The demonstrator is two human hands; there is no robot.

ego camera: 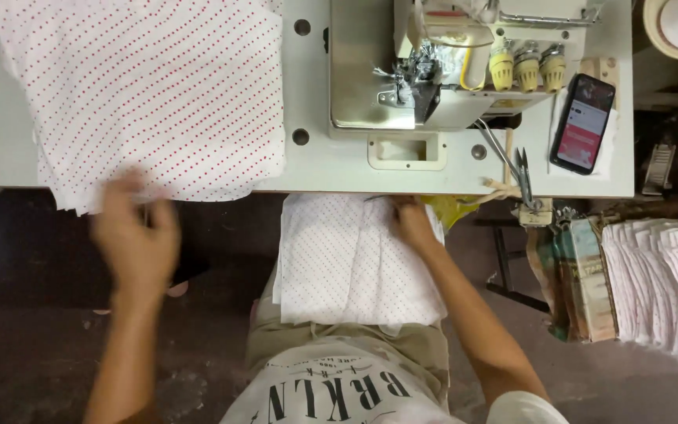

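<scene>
Dotted fabric stack (158,94): left hand (135,235) reaching, fingers spread; right hand (413,224) flat on lap pieces (347,267).

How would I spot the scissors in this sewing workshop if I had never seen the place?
Find the pale sewing table with the grey machine on it. Go right along the table's near edge, towards the phone with the lit screen. The scissors lie just left of the phone, dark slim blades pointing away from the person: the only thin metal tool among cloth and machine parts.
</scene>
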